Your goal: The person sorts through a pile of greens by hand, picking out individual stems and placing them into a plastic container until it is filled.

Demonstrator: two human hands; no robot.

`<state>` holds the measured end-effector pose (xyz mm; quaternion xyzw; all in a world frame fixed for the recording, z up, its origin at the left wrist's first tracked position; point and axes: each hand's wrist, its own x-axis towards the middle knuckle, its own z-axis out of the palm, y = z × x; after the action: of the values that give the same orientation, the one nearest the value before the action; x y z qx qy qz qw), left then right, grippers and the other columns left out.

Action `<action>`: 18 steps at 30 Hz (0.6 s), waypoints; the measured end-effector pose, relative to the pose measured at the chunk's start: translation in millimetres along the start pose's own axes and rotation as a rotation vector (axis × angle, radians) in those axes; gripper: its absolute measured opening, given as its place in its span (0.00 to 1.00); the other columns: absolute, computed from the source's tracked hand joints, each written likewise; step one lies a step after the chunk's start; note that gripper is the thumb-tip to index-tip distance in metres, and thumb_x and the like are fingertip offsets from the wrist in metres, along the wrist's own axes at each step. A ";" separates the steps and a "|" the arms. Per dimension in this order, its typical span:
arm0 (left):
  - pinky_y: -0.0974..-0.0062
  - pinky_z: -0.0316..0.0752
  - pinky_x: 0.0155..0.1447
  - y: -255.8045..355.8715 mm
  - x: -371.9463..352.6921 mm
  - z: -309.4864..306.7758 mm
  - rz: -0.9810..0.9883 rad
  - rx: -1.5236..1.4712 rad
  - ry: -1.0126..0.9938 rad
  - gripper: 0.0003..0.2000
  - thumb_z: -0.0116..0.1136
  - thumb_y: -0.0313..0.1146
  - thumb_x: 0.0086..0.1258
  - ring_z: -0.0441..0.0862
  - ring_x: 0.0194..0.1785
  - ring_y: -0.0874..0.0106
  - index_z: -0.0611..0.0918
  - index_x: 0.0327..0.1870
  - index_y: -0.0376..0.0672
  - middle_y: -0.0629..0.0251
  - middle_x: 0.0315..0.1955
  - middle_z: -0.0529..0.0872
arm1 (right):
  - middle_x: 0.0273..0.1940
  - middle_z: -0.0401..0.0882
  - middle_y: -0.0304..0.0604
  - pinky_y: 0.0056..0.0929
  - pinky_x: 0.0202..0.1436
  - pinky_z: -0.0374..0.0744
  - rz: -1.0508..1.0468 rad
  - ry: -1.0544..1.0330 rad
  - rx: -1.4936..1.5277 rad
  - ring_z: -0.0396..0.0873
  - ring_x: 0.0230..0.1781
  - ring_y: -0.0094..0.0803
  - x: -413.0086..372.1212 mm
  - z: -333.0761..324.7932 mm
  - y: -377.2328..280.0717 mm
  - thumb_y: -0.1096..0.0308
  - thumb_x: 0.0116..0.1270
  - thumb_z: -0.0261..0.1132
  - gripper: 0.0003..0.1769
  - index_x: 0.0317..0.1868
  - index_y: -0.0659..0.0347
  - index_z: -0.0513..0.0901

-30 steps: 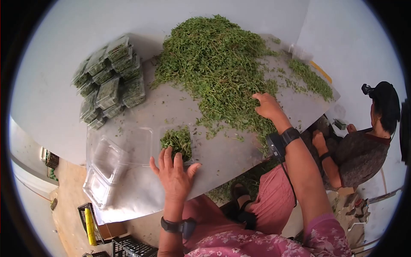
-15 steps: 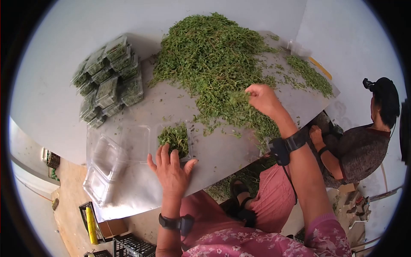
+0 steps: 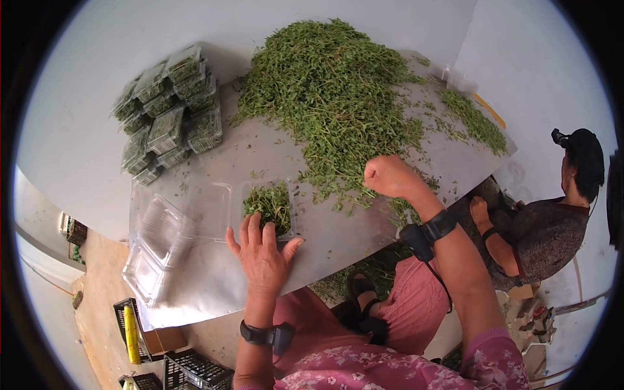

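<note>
My left hand (image 3: 262,250) rests with fingers spread at the near edge of an open clear plastic clamshell box (image 3: 209,209). Its fingertips touch the leafy green sprigs (image 3: 272,203) heaped in the right half of the box. My right hand (image 3: 388,175) is closed in a fist over the near right edge of a large pile of green sprigs (image 3: 331,91). Whatever the fist may hold is hidden by the curled fingers.
Filled, closed clamshell boxes (image 3: 166,127) are stacked at the back left. Empty clear boxes (image 3: 156,240) lie at the table's left edge. A smaller strip of sprigs (image 3: 474,117) lies far right. A person (image 3: 546,221) sits at the right. Black crates (image 3: 195,372) stand on the floor.
My right hand has drawn nearer and slightly left, from pinching sprigs over the pile to a closed fist at its near edge. My left hand stays at the box.
</note>
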<state>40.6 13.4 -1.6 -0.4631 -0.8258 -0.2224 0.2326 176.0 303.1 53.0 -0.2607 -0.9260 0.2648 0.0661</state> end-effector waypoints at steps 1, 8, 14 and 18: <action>0.46 0.44 0.72 -0.3 0.1 -0.1 -0.002 0.002 -0.001 0.29 0.59 0.62 0.62 0.69 0.65 0.56 0.77 0.48 0.41 0.55 0.58 0.74 | 0.26 0.82 0.51 0.40 0.33 0.78 -0.017 0.034 0.024 0.81 0.26 0.44 1.9 3.2 -0.5 0.70 0.57 0.67 0.06 0.31 0.65 0.83; 0.46 0.44 0.73 0.2 0.0 0.2 -0.002 -0.006 -0.001 0.29 0.59 0.62 0.62 0.69 0.64 0.56 0.76 0.47 0.41 0.55 0.57 0.75 | 0.27 0.81 0.52 0.42 0.34 0.77 -0.112 -0.010 -0.076 0.82 0.30 0.47 6.5 34.0 -32.8 0.67 0.58 0.68 0.09 0.31 0.65 0.82; 0.46 0.44 0.73 -0.6 0.2 -1.1 -0.004 -0.008 -0.001 0.29 0.59 0.61 0.62 0.69 0.64 0.56 0.77 0.48 0.42 0.54 0.57 0.75 | 0.27 0.80 0.52 0.43 0.35 0.76 -0.084 -0.106 -0.195 0.79 0.29 0.49 17.6 46.2 -22.8 0.67 0.59 0.65 0.08 0.30 0.65 0.80; 0.46 0.45 0.73 0.1 0.3 -0.3 -0.017 -0.017 0.005 0.29 0.60 0.62 0.61 0.69 0.64 0.56 0.77 0.48 0.42 0.55 0.58 0.74 | 0.26 0.81 0.49 0.42 0.33 0.76 -0.045 -0.026 -0.027 0.78 0.26 0.42 11.7 -4.3 -32.8 0.70 0.60 0.63 0.06 0.29 0.64 0.79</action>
<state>40.6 13.4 -1.2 -0.4576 -0.8271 -0.2326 0.2289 152.4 287.4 73.7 -0.2370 -0.9359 0.2542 0.0566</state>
